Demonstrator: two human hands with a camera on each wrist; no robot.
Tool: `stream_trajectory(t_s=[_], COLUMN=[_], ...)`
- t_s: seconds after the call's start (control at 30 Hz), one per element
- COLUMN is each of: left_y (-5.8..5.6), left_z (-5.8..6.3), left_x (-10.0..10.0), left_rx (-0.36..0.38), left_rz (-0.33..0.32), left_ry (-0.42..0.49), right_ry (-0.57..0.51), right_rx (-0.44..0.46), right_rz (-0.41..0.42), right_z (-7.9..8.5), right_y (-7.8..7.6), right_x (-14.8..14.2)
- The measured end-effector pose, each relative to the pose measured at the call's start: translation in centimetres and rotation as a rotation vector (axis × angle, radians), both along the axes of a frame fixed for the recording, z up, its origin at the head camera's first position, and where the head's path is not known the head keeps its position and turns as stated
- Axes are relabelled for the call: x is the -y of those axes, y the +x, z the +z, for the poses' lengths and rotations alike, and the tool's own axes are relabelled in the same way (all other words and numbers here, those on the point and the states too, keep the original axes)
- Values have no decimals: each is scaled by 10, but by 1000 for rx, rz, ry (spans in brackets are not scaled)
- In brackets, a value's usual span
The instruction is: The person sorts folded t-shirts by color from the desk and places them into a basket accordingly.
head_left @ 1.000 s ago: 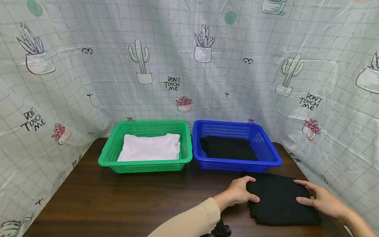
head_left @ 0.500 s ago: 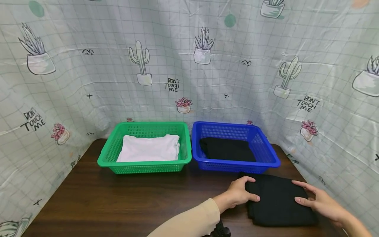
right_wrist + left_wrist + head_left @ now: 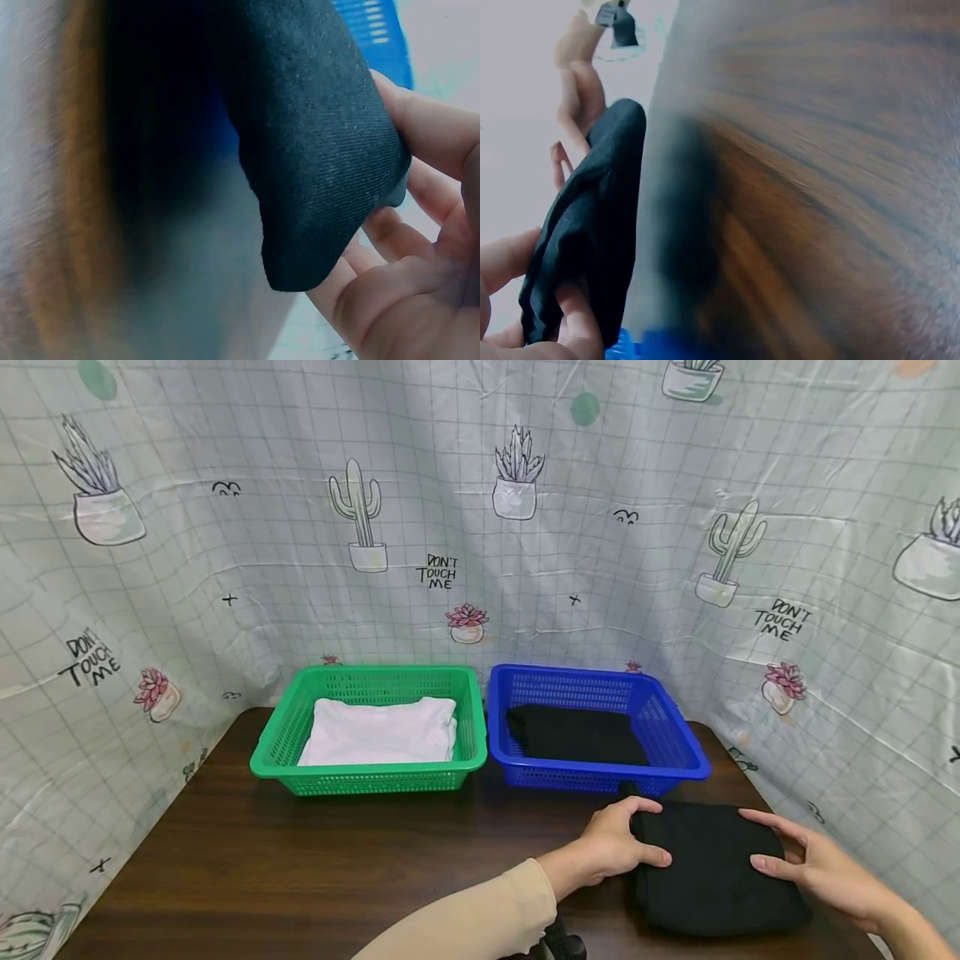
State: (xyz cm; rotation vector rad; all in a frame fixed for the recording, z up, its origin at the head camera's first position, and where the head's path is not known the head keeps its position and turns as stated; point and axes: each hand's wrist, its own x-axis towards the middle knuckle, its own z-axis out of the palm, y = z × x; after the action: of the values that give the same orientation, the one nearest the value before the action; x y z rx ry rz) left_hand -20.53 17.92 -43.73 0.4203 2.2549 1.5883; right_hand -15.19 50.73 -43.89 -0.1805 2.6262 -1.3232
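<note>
A folded black garment (image 3: 716,868) is held between my two hands at the right front of the table. My left hand (image 3: 611,845) pinches its left side, thumb on top, with fingers (image 3: 579,319) tucked into the folds in the left wrist view. On the opposite side my right hand (image 3: 825,870) grips the edge, its thumb (image 3: 431,124) over the cloth and the other fingers beneath. Both wrist views show the garment (image 3: 604,217) raised a little off the tabletop, its folded layers hanging slightly. What kind of garment it is cannot be told.
A blue basket (image 3: 600,774) with a folded black garment (image 3: 581,735) inside stands just behind the held one. Left of it, a green basket (image 3: 375,771) holds folded white cloth (image 3: 382,732). A patterned curtain (image 3: 450,510) surrounds the brown table (image 3: 337,868).
My left hand has shifted slightly to the right and the garment's left side has drawn in with it. The garment now appears lifted a little. The right hand has hardly moved.
</note>
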Motion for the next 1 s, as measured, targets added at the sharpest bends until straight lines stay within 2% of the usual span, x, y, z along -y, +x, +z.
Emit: stream_trajectory(t_s=[0.23,0.43,0.53,0.63,0.73,0.87,1.0], left_y=[4,7,1,-10,-27,-58,-91], left_z=[29,53,67,77,84,92,96], left_x=[10,24,33,41,52,69,85], left_rx=[-10,-9,-18,-15,-21,-38,-54], left_rz=[-25,-85,-115,-121,-110,-70,-8], left_ry=[42,148,204,253,278,268,262], right_ry=[25,82,72,55,63,26,-107], right_rx=[-2,-122,-176,-214,-213,-181,-156], right_rz=[-33,-7,6,19,11,12,12], right_z=[31,57,69,79,88,100,102], right_y=[1,-2,-8,-19,-34,-62,-96], right_x=[1,4,9,15,26,50,77])
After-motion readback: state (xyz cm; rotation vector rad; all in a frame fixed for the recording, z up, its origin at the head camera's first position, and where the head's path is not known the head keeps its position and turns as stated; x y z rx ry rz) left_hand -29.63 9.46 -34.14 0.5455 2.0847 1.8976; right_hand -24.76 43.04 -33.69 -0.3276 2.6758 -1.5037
